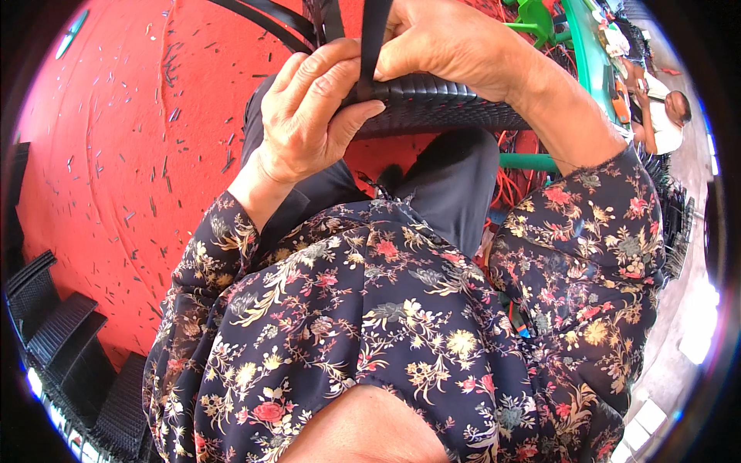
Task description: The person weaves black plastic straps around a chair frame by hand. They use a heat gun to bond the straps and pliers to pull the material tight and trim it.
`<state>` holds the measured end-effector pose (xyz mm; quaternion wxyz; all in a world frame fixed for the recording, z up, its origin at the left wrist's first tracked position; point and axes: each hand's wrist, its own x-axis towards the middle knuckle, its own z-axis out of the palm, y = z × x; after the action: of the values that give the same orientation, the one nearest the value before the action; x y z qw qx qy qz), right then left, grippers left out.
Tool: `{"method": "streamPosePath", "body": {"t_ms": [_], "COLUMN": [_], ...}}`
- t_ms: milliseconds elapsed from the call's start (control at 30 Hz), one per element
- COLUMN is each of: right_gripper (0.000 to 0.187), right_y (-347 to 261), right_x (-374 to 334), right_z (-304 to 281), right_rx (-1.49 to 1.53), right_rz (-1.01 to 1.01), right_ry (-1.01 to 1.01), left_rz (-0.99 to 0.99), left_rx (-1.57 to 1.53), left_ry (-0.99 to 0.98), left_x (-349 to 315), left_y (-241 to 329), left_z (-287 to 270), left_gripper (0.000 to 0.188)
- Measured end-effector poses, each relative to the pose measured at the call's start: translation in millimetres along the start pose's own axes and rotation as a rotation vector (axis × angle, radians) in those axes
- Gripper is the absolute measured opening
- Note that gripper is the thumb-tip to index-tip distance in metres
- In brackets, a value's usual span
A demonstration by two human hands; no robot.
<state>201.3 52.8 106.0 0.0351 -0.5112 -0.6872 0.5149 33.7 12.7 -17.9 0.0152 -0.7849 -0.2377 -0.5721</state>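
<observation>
A black woven piece, made of flat plastic-like strips, lies above my knees at the top middle. My left hand is closed on its near-left edge, the fingers bent over it and the thumb pressed near the base of an upright black strip. Just right of that strip my right hand is bent in a pinch, thumb tip against the strip. Its other fingertips are partly hidden. More loose black strips arch out to the upper left, beyond my left hand.
Short dark offcuts are scattered over the red floor covering. Dark woven pieces stand at the lower left. At the upper right are a green table, a green chair and another person. Red strands lie below my right forearm.
</observation>
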Motion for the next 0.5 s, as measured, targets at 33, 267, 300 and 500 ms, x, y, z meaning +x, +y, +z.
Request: {"method": "streamPosePath", "body": {"t_ms": [33, 267, 300, 500], "right_gripper": [0.025, 0.029, 0.030, 0.019], "right_y": [0, -1, 5, 7], "right_x": [-1, 13, 19, 40], "right_z": [-3, 5, 7, 10], "right_rx": [0.045, -0.019, -0.020, -1.005], "right_rz": [-0.016, 0.002, -0.050, -0.598], "right_ry": [-0.035, -0.090, -0.101, -0.231], "left_rz": [0.006, -0.019, -0.023, -0.027], "left_rx": [-0.006, 0.015, 0.022, 0.026], "left_ry": [0.015, 0.010, 0.005, -0.031], "left_x": [-1, -2, -3, -8], "left_y": [0, 6, 7, 6], "left_z": [1, -1, -2, 1], "left_gripper": [0.042, 0.042, 0.042, 0.045]}}
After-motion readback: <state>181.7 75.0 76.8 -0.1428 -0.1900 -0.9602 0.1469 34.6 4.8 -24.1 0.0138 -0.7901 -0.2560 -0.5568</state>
